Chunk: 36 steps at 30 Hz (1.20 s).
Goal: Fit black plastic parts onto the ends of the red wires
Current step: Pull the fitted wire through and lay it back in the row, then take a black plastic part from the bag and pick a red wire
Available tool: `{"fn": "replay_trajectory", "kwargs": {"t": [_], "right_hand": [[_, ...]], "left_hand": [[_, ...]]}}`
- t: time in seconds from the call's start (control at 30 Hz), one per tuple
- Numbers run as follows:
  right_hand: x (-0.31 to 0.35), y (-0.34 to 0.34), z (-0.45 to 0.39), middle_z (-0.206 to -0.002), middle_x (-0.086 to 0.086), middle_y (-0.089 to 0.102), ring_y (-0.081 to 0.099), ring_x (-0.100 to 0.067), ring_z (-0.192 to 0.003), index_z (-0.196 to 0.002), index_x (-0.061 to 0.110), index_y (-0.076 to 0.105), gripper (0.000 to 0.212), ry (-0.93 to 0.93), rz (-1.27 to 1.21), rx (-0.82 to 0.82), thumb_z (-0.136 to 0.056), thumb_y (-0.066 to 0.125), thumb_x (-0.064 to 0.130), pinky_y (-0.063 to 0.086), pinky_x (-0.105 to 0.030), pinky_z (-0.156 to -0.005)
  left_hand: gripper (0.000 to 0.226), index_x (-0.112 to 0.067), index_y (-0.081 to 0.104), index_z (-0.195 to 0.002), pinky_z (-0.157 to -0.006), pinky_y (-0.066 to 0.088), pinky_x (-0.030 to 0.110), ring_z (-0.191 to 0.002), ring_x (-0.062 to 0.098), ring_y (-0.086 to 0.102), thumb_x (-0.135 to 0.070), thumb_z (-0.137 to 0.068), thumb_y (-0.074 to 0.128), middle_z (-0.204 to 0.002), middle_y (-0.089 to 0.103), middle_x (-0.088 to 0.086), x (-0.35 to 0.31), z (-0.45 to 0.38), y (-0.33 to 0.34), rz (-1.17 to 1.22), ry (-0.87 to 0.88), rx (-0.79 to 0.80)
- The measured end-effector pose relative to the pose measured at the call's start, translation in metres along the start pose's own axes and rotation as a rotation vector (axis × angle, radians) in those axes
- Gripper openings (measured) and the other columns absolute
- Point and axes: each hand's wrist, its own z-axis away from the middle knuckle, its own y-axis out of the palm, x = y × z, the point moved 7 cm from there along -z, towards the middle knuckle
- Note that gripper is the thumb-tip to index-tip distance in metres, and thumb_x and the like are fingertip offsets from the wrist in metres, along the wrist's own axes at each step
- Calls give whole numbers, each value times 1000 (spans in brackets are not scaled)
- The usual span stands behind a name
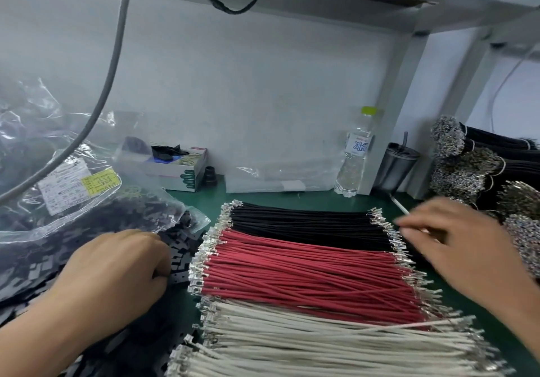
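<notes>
In the head view, the left hand [117,262] lies knuckles up at lower left, fingers curled into the heap of black plastic parts [178,255]; whether it grips one, I cannot tell. The right hand [464,245], blurred, reaches in from the right with fingers extended over the right ends of the wires. The red wires [306,271] lie in the centre on the green counter [321,197], long axis left to right.

Bare mat [292,197] btwn wires [304,222], bottle [352,160]
</notes>
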Motion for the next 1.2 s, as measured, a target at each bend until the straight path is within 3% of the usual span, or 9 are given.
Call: {"fn": "replay_trajectory", "kwargs": {"t": [0.17,0.3,0.43,0.63,0.73,0.83,0.93,1.07,1.2], "right_hand": [[129,61,-63,-104,18,69,61,-3,-98,-110,37,75,19,-117,-236,257,-93,67,33,49,-30,-88],[153,117,-73,-112,13,70,59,-10,-111,-118,34,72,26,-123,-174,368,-93,68,37,45,-29,-89],[148,121,-73,-90,18,66,59,-5,-93,-91,35,74,4,-129,-172,290,-89,71,34,44,-28,-75],[138,103,-81,-99,19,61,57,-6,-87,-104,33,62,10,-131,-219,232,-100,55,26,38,-26,-72],[138,75,-82,-100,23,53,53,-1,-88,-111,34,65,22,-162,-224,153,-102,50,22,39,-25,-72],[136,42,-63,-84,23,55,53,-1,-76,-100,41,72,16,-198,-184,4,-95,56,41,36,-19,-63],[136,31,-30,-79,22,58,59,-2,-74,-94,41,74,12,-169,-274,-33,-90,65,47,41,-18,-62],[138,39,-6,-83,18,61,63,-7,-78,-87,35,76,3,-130,-472,-46,-84,76,34,48,-22,-65],[145,40,0,-88,19,61,63,-5,-85,-93,32,77,8,-169,-533,-15,-88,75,27,44,-14,-70]], "left_hand": [[7,-35,60,-74,-65,54,24,-72,-4,56,-42,-77,61,-73,60,-23,-4,7,-13,90,-95,-42],[8,-38,60,-77,-54,49,21,-67,-4,57,-44,-81,61,-70,64,-24,-5,10,-21,163,-175,-81],[9,-37,59,-77,-51,43,21,-65,-4,56,-42,-84,62,-68,63,-22,-6,13,-24,269,-201,-141],[4,-37,61,-94,-55,42,27,-71,10,58,-33,-96,61,-80,63,-20,-5,15,-34,424,-210,-321],[15,-32,69,-96,-59,41,26,-68,1,60,-25,-100,57,-81,66,-20,1,17,-36,741,-233,-412],[18,-31,77,-89,-55,39,27,-53,-8,56,-29,-100,63,-62,66,-19,0,16,-32,1116,-244,-403],[17,-40,79,-96,-55,45,19,-52,-4,59,-44,-81,73,-66,71,-17,-11,17,-34,1405,-178,-288],[48,-51,74,-114,-88,58,38,-94,21,71,-10,-89,76,-107,74,-1,-31,22,-35,1268,-20,-226],[45,-65,55,-128,-71,53,16,-88,0,69,-50,-85,61,-106,71,-28,-55,31,-45,1023,106,-289]]}}
